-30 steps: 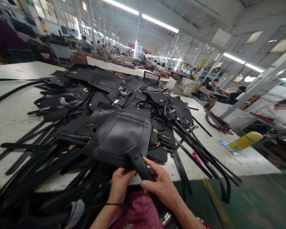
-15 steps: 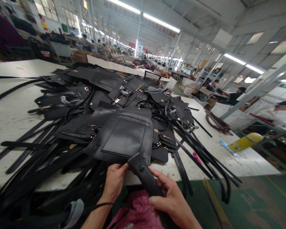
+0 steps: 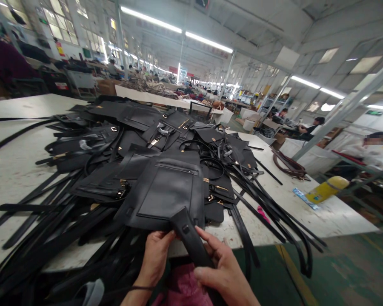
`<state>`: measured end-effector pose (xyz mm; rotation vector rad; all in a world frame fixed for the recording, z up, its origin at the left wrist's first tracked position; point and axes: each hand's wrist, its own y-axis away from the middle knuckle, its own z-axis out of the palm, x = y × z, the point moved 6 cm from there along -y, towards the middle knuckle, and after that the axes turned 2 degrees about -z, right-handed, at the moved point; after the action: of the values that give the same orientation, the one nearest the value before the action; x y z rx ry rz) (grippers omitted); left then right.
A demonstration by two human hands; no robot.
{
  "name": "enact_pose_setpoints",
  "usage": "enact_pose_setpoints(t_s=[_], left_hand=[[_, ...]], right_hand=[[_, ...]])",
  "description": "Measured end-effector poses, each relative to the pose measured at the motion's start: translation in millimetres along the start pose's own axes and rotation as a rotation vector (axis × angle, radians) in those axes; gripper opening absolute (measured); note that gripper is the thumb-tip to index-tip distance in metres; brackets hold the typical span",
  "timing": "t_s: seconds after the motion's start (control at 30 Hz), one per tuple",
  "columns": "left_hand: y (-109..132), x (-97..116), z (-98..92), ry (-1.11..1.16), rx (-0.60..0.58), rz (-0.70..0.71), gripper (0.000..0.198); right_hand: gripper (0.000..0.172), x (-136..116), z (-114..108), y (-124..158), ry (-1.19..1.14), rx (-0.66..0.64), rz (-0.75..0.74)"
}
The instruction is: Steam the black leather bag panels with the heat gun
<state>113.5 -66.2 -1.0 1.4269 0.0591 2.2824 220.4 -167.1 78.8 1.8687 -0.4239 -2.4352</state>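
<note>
My left hand [image 3: 155, 257] pinches the near edge of a black leather bag panel [image 3: 169, 193] with a stitched pocket, lying on the table's front edge. My right hand [image 3: 221, 265] is wrapped round a black leather strap [image 3: 190, 238] that runs up to the panel's near edge. Both hands sit low in the view, just in front of the white table [image 3: 15, 157]. Behind the panel lies a big heap of black bag pieces [image 3: 140, 127] with gold buckles.
Long black straps [image 3: 268, 204] hang off the table's right and left front edges. A yellow object [image 3: 327, 187] and a blue packet [image 3: 301, 197] lie at the table's right end. Brown straps [image 3: 289, 165] lie farther back. Other people work at benches beyond.
My hands and the strap have stayed nearly in place; the view has tipped slightly, so the pile sits a little lower. My right hand has slid a bit down the strap.
</note>
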Motion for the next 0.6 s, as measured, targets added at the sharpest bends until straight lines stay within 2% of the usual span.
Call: enact_pose_setpoints(t_s=[0.1,0.2,0.23,0.3,0.37,0.4,0.5,0.6], left_hand=[[5,1,0.8,0.021,0.005,-0.035,0.019],[1,11,-0.3,0.126,0.025,-0.056,0.017],[-3,15,-3.4,0.166,0.076,-0.061,0.015],[-13,23,-13.8,0.248,0.251,-0.053,0.017],[-23,30,-22.7,0.321,0.414,-0.012,0.028],[-28,33,-24.9,0.348,0.459,0.016,0.031],[-38,45,-26.8,0.376,0.51,0.083,0.028],[-36,62,-35.5,0.294,0.556,0.14,0.025]], right_hand=[[0.075,0,6,-11,0.021,0.017,-0.028],[0.076,2,0,-14,0.0,0.028,-0.059],[0.076,3,-5,-14,-0.013,0.034,-0.072],[0.076,5,-17,-12,-0.049,0.046,-0.1],[0.079,8,-30,-8,-0.094,0.071,-0.126],[0.082,11,-36,-7,-0.111,0.087,-0.134],[0.087,19,-55,-1,-0.12,0.159,-0.126],[0.088,18,-69,1,-0.086,0.182,-0.124]])
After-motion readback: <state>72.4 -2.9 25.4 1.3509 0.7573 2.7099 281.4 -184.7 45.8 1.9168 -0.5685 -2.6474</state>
